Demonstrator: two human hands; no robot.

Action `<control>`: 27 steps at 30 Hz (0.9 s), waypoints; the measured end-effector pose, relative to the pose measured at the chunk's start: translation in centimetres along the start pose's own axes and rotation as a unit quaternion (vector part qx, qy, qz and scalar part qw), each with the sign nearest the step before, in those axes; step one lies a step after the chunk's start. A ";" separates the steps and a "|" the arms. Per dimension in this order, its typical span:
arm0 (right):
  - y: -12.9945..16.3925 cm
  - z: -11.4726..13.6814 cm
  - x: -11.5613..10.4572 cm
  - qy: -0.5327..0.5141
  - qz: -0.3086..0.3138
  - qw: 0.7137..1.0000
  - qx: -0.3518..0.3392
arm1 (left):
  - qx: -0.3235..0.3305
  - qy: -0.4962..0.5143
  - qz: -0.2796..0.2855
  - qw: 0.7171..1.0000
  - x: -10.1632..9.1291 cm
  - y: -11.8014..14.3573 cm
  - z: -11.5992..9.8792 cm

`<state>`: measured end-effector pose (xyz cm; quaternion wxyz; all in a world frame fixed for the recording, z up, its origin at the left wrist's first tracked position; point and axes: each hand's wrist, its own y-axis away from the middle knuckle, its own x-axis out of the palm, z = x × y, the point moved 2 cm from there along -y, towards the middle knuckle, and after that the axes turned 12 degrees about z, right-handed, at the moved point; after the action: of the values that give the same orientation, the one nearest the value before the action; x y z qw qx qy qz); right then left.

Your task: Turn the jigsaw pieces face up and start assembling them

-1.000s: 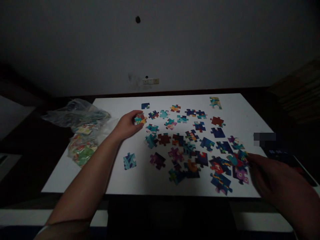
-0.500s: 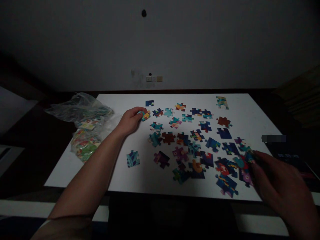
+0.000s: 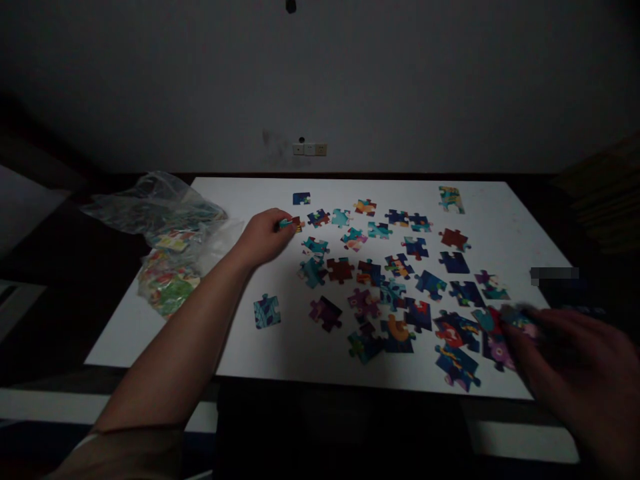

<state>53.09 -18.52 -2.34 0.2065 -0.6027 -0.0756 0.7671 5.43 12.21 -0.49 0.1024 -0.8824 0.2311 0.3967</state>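
The left hand (image 3: 264, 237) reaches out to about ten o'clock on the white worktop (image 3: 240, 347) and pinches a small orange-and-teal piece (image 3: 291, 225) between thumb and fingertips, holding it at the left edge of the spread. The right hand (image 3: 575, 370) sits low at four o'clock, blurred, its fingers closed around a teal-and-pink piece (image 3: 520, 319) at the near right corner of the spread.

Very little looks assembled, as far as I can judge. Most of the loose pieces (image 3: 390, 267) lie face up and apart across the middle of the worktop, a few overlapping near the centre. Only at four o'clock does a small cluster (image 3: 457, 337) of dark blue, red and purple pieces seem pushed together, and whether they are truly locked is too dim to tell. One blue piece (image 3: 266, 311) lies alone at seven o'clock, another dark one (image 3: 301, 198) at eleven, and a pale green one (image 3: 451, 199) far off at one o'clock.

At nine o'clock a clear plastic bag (image 3: 170, 233) slumps over the worktop's left edge, with more coloured pieces showing through it. So nearly all of the fitting appears left to do.
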 end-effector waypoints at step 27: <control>-0.5 -0.6 1.6 -0.111 0.001 0.994 -0.008 | -0.029 0.432 -0.054 0.900 -1.1 6.6 -10.6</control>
<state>53.52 -17.55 -3.74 0.1911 -0.5151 -0.1031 0.8292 8.48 2.96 7.43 -0.0119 -0.9809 0.1931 -0.0228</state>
